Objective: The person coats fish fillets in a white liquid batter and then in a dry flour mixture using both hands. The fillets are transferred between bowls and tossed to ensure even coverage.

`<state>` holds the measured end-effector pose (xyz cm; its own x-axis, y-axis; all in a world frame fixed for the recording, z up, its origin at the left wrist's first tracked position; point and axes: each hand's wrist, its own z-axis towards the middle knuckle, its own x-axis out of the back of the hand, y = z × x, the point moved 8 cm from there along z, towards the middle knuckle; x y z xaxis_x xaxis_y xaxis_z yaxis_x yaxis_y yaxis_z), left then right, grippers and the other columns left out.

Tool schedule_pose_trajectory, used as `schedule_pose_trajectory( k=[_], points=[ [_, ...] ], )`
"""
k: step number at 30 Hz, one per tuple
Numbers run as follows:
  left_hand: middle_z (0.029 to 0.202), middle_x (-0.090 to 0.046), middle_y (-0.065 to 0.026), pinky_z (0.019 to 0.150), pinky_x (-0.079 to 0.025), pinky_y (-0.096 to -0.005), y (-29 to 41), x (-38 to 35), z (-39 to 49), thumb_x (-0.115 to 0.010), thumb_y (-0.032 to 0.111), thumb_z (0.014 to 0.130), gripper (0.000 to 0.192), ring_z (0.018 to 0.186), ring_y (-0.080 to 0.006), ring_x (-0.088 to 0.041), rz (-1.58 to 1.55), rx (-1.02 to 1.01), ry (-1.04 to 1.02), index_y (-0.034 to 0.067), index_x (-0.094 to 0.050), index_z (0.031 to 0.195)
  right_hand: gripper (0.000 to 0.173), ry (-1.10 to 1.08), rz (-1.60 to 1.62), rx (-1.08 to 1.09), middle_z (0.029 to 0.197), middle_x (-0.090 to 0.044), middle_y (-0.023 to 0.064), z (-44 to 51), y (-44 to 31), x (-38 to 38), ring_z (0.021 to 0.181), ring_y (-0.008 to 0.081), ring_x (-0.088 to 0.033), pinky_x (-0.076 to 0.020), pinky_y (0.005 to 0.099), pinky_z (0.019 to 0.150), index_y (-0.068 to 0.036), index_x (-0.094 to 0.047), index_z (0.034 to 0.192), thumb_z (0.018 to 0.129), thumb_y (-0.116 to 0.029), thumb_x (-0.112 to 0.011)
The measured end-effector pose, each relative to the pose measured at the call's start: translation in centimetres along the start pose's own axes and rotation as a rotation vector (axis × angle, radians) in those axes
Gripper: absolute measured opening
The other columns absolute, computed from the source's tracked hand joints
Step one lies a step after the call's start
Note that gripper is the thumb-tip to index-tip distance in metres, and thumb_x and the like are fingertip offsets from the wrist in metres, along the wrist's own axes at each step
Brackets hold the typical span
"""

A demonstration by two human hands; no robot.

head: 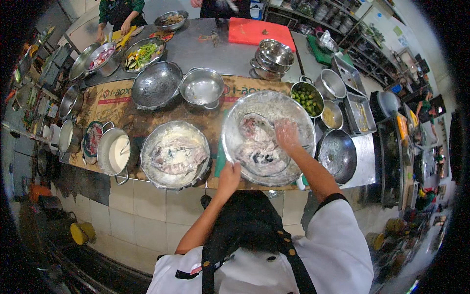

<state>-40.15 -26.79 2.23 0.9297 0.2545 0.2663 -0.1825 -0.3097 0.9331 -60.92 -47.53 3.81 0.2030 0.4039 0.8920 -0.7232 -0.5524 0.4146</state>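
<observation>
A large metal bowl (235, 114) dusted with flour stands in front of me, with floured fish pieces (257, 156) lying in it. My left hand (230, 177) grips the bowl's near left rim. Inside the bowl, at the right of the fish, is my right hand (287, 133), coated with flour; whether its fingers hold anything cannot be seen. To the left is a second metal bowl (145, 161) with more floured fish (179, 156). Under the large bowl a green cutting board (220, 158) shows, and a white handle (301, 183) pokes out at its near edge.
Left stands a pot of white batter (119, 152). Behind are an empty dark bowl (156, 84) and a colander (202, 86). On the right are a pot of green vegetables (307, 100), a wok (337, 156) and metal trays (361, 114). A co-worker (121, 14) works across the table.
</observation>
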Motion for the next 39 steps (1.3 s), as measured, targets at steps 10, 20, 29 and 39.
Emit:
schedule_pose_trajectory(
  k=[10, 20, 29, 39],
  points=[
    [0.091, -0.065, -0.0345, 0.079, -0.049, -0.0526, -1.8, -0.2, 0.2, -0.052, 0.033, 0.101, 0.045, 0.088, -0.0491, -0.065, -0.008, 0.037, -0.012, -0.012, -0.058, 0.103, 0.048, -0.610, 0.712, 0.081, 0.100, -0.069, 0.0245, 7.4, 7.3, 1.5, 0.096, 0.0382, -0.066, -0.0503, 0.0455, 0.089, 0.006, -0.066, 0.105, 0.083, -0.037, -0.071],
    [0.087, -0.066, -0.0324, 0.077, -0.050, -0.0505, 0.4, 0.7, -0.1, -0.052, 0.034, 0.101, 0.046, 0.085, -0.0471, -0.067, 0.057, -0.030, -0.023, -0.011, -0.058, 0.100, 0.034, -0.791, 0.341, 0.355, 0.101, -0.068, 0.0240, 7.4, 6.3, 1.0, 0.107, 0.0350, -0.063, -0.0510, 0.0431, 0.093, 0.001, -0.070, 0.107, 0.095, -0.028, -0.059],
    [0.096, -0.069, -0.0288, 0.081, -0.051, -0.0487, 0.6, 0.4, -0.8, -0.053, 0.032, 0.100, 0.043, 0.095, -0.0447, -0.068, -0.117, 0.290, -0.163, -0.009, -0.058, 0.113, 0.020, 0.221, 0.202, 0.092, 0.091, -0.069, 0.0167, 1.0, 1.2, 8.0, 0.092, 0.0340, -0.069, -0.0551, 0.0432, 0.083, -0.004, -0.071, 0.095, 0.085, -0.017, -0.059],
    [0.097, -0.067, -0.0331, 0.080, -0.050, -0.0515, 2.3, 1.5, 0.1, -0.052, 0.039, 0.100, 0.049, 0.093, -0.0481, -0.067, 0.187, 0.064, -0.101, -0.009, -0.061, 0.109, 0.054, -0.501, 0.659, 0.579, 0.109, -0.065, 0.0225, -7.7, -5.9, 4.6, 0.100, 0.0405, -0.065, -0.0541, 0.0464, 0.087, -0.004, -0.066, 0.113, 0.067, -0.030, -0.072]
  ],
)
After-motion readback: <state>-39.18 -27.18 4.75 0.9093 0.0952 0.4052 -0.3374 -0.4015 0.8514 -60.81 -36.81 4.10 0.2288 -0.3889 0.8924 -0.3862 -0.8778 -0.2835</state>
